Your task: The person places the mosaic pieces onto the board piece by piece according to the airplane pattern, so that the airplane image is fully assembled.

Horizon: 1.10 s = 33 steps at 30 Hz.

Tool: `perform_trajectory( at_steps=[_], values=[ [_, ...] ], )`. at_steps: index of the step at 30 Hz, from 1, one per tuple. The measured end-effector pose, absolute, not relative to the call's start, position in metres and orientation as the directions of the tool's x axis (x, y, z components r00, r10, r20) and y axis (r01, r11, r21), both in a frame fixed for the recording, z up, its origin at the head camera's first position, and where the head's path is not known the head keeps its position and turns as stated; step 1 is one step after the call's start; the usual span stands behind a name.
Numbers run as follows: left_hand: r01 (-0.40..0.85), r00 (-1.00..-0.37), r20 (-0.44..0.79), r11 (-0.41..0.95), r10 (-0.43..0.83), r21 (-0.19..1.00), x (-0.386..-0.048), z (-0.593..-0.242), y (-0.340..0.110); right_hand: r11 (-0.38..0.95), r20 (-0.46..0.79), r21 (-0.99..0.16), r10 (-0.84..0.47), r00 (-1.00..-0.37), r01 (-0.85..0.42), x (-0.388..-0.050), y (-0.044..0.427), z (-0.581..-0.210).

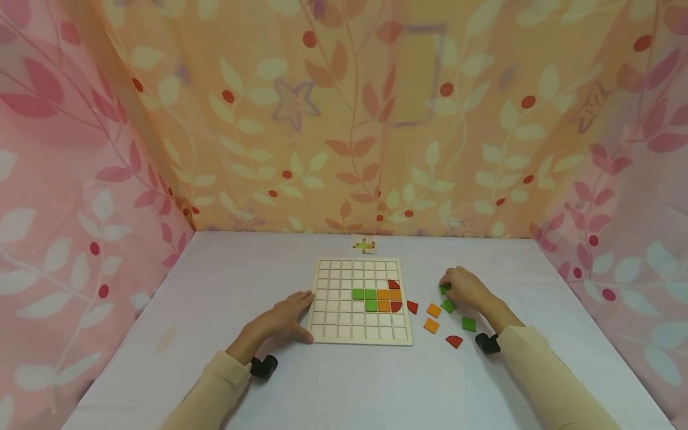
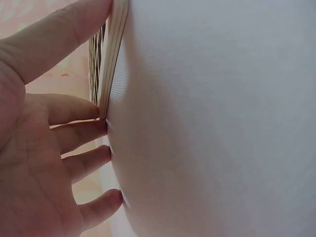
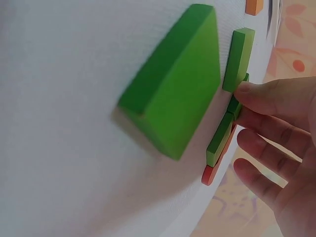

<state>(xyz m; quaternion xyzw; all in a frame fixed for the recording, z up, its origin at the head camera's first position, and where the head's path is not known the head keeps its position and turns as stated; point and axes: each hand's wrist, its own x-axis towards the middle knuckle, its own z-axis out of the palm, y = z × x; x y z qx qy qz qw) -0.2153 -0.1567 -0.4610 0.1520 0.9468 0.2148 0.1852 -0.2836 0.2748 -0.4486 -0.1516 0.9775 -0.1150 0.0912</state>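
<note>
Two grips, a person's bare hands, show in the head view. The left grip (image 1: 282, 316) is spread wide, touching the left edge of a wooden grid board (image 1: 357, 334) that lies to its right on the white table (image 1: 344, 385). The right grip (image 1: 469, 289) is narrow, pinching a mostly covered green tile (image 1: 445, 289). Just nearer the person than that grip's fingertips lies a loose green square (image 1: 448, 306); two orange squares (image 1: 431, 325) sit to its left, still closer to the person. Farther from the person than both grips lies a pattern card (image 1: 364, 244).

By the left wrist view, thumb and forefinger meet the board's edge, the other fingers apart.

By the right wrist view, thumb and forefinger hold the green tile; a large green block (image 3: 182, 89) lies left of the grip.
</note>
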Motion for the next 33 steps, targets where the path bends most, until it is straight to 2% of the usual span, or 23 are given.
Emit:
perform_trajectory(
  at_steps=[15,24,33],
  values=[
    [0.196,-0.887,-0.296,0.87,0.354,0.452,-0.213,-0.463,-0.155,0.928,-0.146,-0.259,-0.31,-0.939,-0.266,-0.28,0.275,-0.45],
    [0.2,-0.887,-0.294,0.87,0.356,0.451,-0.214,-0.463,-0.155,0.912,-0.108,-0.241,-0.364,-0.925,-0.331,-0.287,0.274,-0.449],
    [0.209,-0.883,-0.294,0.868,0.366,0.451,-0.217,-0.462,-0.155,0.893,-0.083,-0.304,-0.371,-0.925,-0.331,-0.286,0.247,-0.437]
  ],
)
